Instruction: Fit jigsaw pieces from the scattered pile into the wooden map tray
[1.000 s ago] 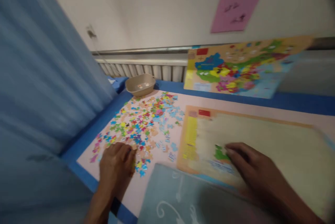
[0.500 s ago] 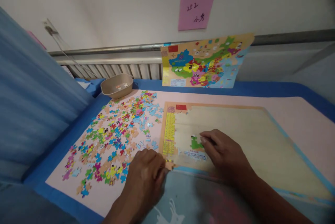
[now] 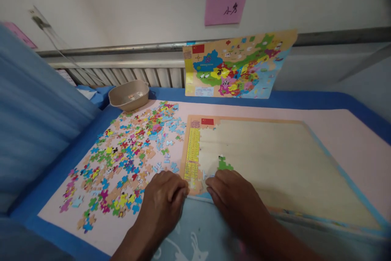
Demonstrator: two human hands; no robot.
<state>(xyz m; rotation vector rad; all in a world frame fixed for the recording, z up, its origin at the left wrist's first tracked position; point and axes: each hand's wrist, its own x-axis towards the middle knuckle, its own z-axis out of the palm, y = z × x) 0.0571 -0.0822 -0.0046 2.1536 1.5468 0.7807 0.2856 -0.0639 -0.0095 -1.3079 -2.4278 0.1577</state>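
Observation:
The puzzle board (image 3: pixel 269 159) lies in front of me, with joined pieces along its left side: a red flag piece (image 3: pixel 207 121), a yellow printed strip (image 3: pixel 193 147) and a green cluster (image 3: pixel 224 164). My left hand (image 3: pixel 163 196) is closed at the board's lower left corner, its fingertips beside orange edge pieces (image 3: pixel 194 187). What its curled fingers hold, if anything, is hidden. Over the lower left of the board my right hand (image 3: pixel 232 191) is closed, covering most of the text-printed pieces. Its fingertips point at the corner pieces; anything between them cannot be made out.
Many loose puzzle pieces (image 3: pixel 122 163) spread over the pink sheet (image 3: pixel 100 234) to the left. Behind them stands a beige basket (image 3: pixel 130 100) with a few pieces inside. A printed map picture (image 3: pixel 238 67) leans against the wall rail. A blue curtain (image 3: pixel 39 122) hangs at left.
My right hand has moved left and down from the green cluster towards the lower left corner. My left hand stays by that corner. The camera view has shifted slightly.

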